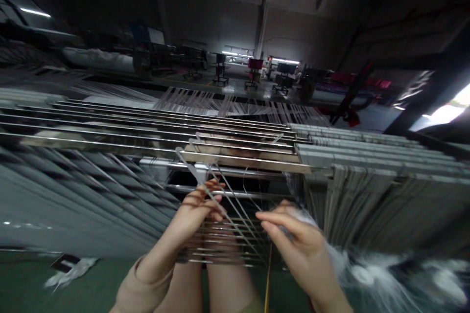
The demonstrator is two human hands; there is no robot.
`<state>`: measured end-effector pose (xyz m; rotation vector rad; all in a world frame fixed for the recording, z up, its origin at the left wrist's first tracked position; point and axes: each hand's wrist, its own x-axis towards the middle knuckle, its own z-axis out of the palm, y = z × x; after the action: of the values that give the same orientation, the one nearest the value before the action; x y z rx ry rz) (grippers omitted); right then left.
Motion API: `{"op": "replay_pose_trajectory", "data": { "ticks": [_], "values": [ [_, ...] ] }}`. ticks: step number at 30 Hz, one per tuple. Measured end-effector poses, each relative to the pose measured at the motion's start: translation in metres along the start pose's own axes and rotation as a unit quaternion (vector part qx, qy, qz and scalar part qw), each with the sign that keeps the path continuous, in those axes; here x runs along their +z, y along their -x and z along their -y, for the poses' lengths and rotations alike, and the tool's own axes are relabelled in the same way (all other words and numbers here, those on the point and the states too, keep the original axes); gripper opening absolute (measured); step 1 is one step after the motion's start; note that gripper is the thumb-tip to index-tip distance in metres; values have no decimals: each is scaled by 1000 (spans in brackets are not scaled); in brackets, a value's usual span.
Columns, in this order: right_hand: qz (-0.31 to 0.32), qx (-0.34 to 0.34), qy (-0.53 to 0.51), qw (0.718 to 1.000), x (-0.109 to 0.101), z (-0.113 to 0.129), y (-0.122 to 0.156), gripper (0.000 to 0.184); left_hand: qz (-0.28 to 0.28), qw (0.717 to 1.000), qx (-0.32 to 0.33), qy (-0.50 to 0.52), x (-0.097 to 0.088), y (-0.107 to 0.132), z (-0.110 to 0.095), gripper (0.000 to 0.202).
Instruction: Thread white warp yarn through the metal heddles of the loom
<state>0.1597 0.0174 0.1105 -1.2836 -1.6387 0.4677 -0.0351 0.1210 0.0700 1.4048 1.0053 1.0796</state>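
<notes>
I face a weaving loom's harness frames (pixel 147 129), long steel bars running left to right, with thin metal heddles (pixel 367 195) packed on the right. My left hand (pixel 200 205) is closed round a few slanted heddle wires (pixel 205 181), pulling them aside from the rest. My right hand (pixel 290 234) pinches something thin beside a bundle of white warp threads (pixel 304 217); what it holds is too fine to name. A thin yellow-handled hook (pixel 270 269) hangs below between my hands.
White thread sheets (pixel 227 105) stretch beyond the frames. Loose white yarn waste (pixel 385 274) lies at the lower right, a white scrap (pixel 69 271) on the green floor at the left. Other machines and carts (pixel 255 71) stand far back in the dim hall.
</notes>
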Motion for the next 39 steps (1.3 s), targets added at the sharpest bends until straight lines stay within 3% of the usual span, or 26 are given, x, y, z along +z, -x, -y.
{"op": "replay_pose_trajectory", "data": {
  "ticks": [4, 7, 10, 13, 16, 18, 20, 22, 24, 30, 33, 36, 39],
  "values": [
    [72, 31, 14, 997, 9, 1, -8, 20, 129, 987, -54, 75, 10, 37, -18, 23],
    [130, 38, -1, 991, 19, 2, -19, 17, 168, 984, 21, -60, 19, 64, -20, 18],
    [108, 61, -12, 992, 20, 2, -18, 11, 128, 985, 31, -115, 17, 64, -5, 22],
    [-7, 22, -37, 999, 14, 2, -4, 13, 50, 984, 49, -164, 6, 47, 13, 24],
    [-46, -25, -52, 997, 9, 3, 12, 23, -61, 928, 84, -359, 1, 32, 22, 36],
    [-18, -12, -41, 999, 7, 5, 18, 23, -98, 898, 44, -426, 2, 25, 23, 43],
    [8, 13, -28, 1000, 7, 7, 20, 20, -85, 926, 14, -367, 6, 18, 20, 44],
    [35, 35, -22, 999, 6, 10, 19, 19, -35, 964, 16, -263, 10, 11, 17, 40],
    [69, 50, -19, 996, 5, 11, 17, 19, 13, 979, 24, -200, 14, 8, 12, 33],
    [186, 70, 16, 980, 16, 22, 2, 21, -37, 975, 143, -163, 18, 33, -14, 16],
    [229, 38, 3, 973, 25, 27, -6, 21, -3, 973, 123, -195, 18, 45, -23, 16],
    [220, 49, -16, 974, 22, 26, -7, 20, 13, 982, 90, -168, 11, 44, -27, 16],
    [181, 67, -17, 981, 11, 19, -7, 20, 84, 989, 86, -86, 7, 44, -29, 18]
  ]
}}
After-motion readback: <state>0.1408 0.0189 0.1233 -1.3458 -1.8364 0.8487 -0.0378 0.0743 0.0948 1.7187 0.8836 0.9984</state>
